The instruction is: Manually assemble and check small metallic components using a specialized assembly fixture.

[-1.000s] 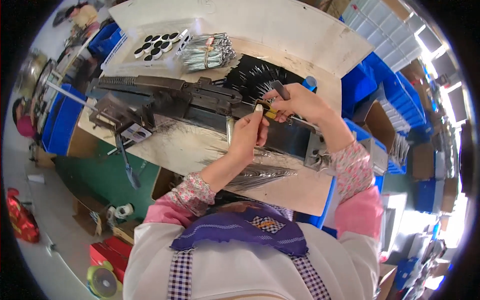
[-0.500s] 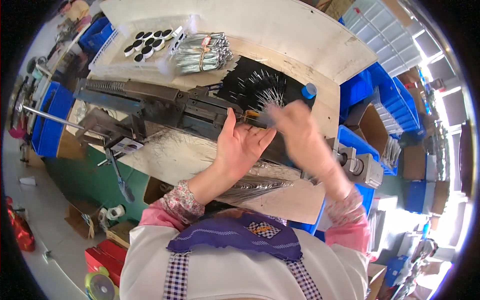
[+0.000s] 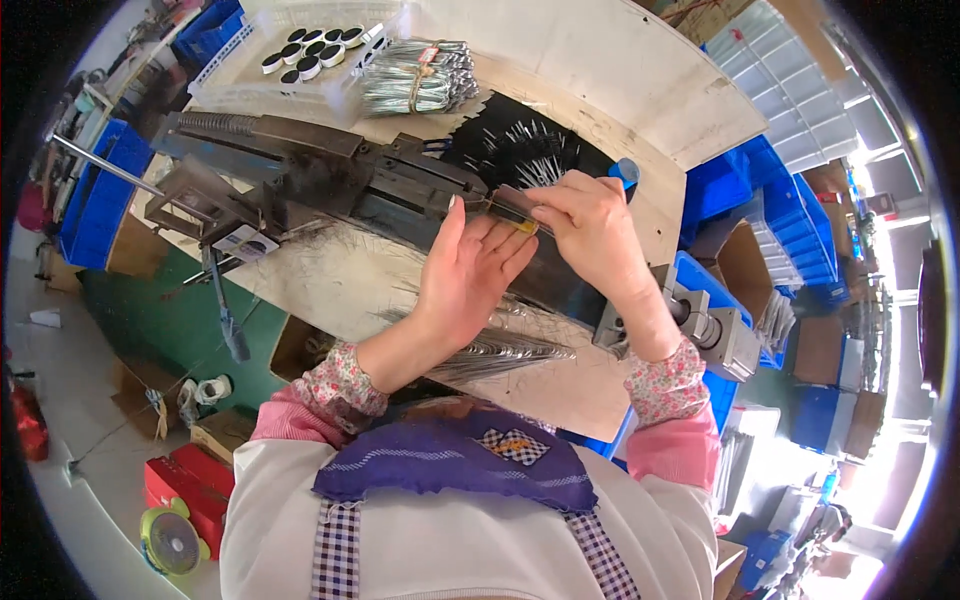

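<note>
My left hand lies palm up, its fingers stretched out beneath the end of a dark metal bench machine. Pinched at that same end is my right hand, thumb and fingers pressed together beside a small dark block with a yellow edge. Whatever the pinch holds is too small or hidden to make out. Just beyond, loose thin metal pins are spread over a black cloth. Closer to me, under my wrists, a fan of long thin metal wires rests on the wooden bench.
At the back left stands a clear plastic crate with several black-topped white rolls. Beside it lies a tied bundle of metal rods. A blue cap sits near the cloth. Blue bins flank the bench's right side; a metal lever hangs at the left.
My right hand, blurred before, has come down to the left and pinches at the machine's end. My left hand stays palm up beneath it. The whole view has shifted slightly.
</note>
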The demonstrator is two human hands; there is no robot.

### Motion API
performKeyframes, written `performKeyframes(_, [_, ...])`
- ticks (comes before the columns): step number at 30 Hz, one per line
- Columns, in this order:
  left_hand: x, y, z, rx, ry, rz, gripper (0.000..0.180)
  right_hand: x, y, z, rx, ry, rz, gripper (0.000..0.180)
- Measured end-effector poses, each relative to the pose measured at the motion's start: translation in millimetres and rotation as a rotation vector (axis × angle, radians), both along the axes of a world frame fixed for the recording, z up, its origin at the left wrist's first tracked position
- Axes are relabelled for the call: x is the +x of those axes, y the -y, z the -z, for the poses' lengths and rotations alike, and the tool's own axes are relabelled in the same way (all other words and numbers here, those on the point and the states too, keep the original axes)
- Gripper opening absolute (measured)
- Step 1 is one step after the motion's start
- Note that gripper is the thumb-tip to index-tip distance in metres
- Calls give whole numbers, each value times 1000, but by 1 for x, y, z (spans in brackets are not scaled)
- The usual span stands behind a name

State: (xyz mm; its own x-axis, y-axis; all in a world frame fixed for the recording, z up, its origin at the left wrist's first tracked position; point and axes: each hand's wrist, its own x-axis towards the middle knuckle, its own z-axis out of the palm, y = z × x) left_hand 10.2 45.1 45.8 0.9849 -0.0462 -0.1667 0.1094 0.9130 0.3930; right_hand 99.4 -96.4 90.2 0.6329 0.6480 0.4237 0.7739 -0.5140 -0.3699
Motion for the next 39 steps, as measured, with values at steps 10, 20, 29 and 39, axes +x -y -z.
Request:
performKeyframes(10, [5,-5,6,-13,39,81,73,-3,17,-8,-98,110,25,11])
performKeyframes(20, [7,-4,10,-97,-34,56,73,-9,15,-5,35,-18,-30,14])
performKeyframes(29, [3,-5,6,-47,9,76,69,9,14,-5,-24,-191,34,11])
performKeyframes(39, [4,-4,1,9,-2,67,72,7,8,-4,4,-23,-52,12])
